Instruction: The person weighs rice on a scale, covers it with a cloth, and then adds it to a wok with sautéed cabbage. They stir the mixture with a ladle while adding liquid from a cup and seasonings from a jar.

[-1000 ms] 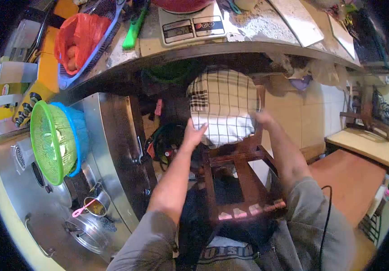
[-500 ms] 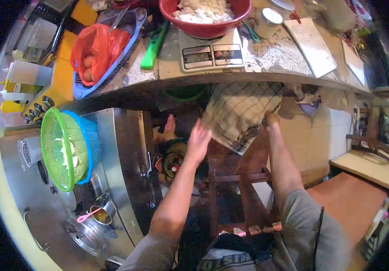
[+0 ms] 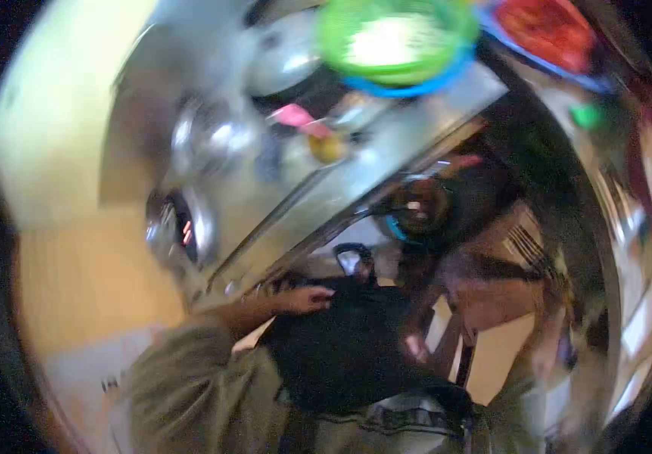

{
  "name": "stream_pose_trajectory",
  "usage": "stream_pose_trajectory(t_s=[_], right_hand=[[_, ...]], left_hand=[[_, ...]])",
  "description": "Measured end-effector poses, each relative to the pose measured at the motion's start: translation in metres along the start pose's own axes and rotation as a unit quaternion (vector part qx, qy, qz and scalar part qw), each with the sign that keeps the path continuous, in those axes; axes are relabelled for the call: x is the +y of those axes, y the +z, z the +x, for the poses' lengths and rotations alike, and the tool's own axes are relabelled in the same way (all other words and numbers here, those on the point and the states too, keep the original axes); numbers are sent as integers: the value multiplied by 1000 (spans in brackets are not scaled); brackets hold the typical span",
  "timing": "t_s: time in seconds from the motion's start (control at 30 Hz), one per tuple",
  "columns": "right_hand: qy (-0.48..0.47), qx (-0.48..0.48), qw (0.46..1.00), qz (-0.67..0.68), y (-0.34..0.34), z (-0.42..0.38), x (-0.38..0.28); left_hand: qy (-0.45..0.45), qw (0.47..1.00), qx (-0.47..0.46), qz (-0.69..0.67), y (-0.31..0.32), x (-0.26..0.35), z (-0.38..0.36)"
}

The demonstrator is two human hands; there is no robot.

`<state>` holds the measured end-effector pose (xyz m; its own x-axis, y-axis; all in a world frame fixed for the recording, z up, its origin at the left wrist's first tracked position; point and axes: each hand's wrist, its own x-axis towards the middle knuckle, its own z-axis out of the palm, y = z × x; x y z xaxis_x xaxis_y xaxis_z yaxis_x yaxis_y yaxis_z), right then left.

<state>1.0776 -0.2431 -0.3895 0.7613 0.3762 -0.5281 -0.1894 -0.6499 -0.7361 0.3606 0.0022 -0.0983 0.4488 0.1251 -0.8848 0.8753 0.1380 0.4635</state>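
The view is smeared by motion. My left hand (image 3: pixel 307 300) is over the dark cloth of my clothing (image 3: pixel 341 340), below the stove counter. Its fingers look loosely extended, with nothing seen in them. On the right, my right arm (image 3: pixel 544 352) reaches up from its sleeve; its hand is too blurred to make out. Near the end of that arm, a striped part of the checkered cloth (image 3: pixel 529 248) shows beneath the worktop. Whether the right hand grips it cannot be seen.
A steel stove counter (image 3: pixel 288 204) runs diagonally, carrying a green colander (image 3: pixel 447 26) with white contents and a pink-handled utensil (image 3: pixel 295 115). The red bag (image 3: pixel 545 34) lies in the blue basket at upper right. A dark round object (image 3: pixel 420 208) sits below the counter.
The view has swung left towards the stove. My left hand has come away from the checkered cloth and back towards my body. The cloth now appears at the right side.
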Motion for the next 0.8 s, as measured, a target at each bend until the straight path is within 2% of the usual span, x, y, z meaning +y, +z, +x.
stream_pose_trajectory(t_s=[0.03, 0.1, 0.2, 0.27, 0.33, 0.4, 0.43, 0.47, 0.5, 0.53, 0.57, 0.6, 0.63, 0.7, 0.8], right_hand=[[54, -39, 995, 69, 0, -12, -14], [138, -118, 977, 112, 5, -39, -39], [215, -270, 937, 56, 18, -95, -76], [197, -394, 897, -29, 50, -141, -122], [46, -429, 879, -201, 136, -307, -286], [-98, -509, 818, -249, 213, -403, -367], [-186, -549, 769, -270, 257, -458, -395], [-184, -573, 767, -222, 304, -532, -415], [-255, -611, 718, -213, 354, -585, -412], [-262, -638, 691, -216, 398, -656, -418], [-367, -622, 649, -237, 446, -706, -404], [-476, -620, 567, -260, 488, -762, -403], [-668, -534, 463, -234, 548, -783, -368], [-596, -486, 438, -465, 631, -802, -313], [-556, -472, 442, -523, 629, -801, -319]], left_hand=[[-21, 999, 22, 14, 7, -18, -10], [-44, 997, 68, 10, 22, -51, -35], [-43, 988, 138, -60, 46, -84, -79], [-36, 977, 181, -111, 67, -118, -107], [-23, 957, 222, -186, 108, -214, -93], [-50, 931, 242, -268, 129, -261, -110], [-77, 917, 238, -312, 129, -264, -137], [-104, 901, 229, -353, 132, -275, -156], [-121, 856, 250, -437, 136, -302, -162], [-138, 800, 265, -520, 146, -328, -161], [-156, 735, 278, -598, 151, -352, -158], [-108, 696, 299, -644, 156, -376, -161], [-74, 652, 313, -687, 158, -388, -166], [-5, 554, 342, -759, 145, -399, -181], [139, 487, 356, -785, 140, -411, -205]])
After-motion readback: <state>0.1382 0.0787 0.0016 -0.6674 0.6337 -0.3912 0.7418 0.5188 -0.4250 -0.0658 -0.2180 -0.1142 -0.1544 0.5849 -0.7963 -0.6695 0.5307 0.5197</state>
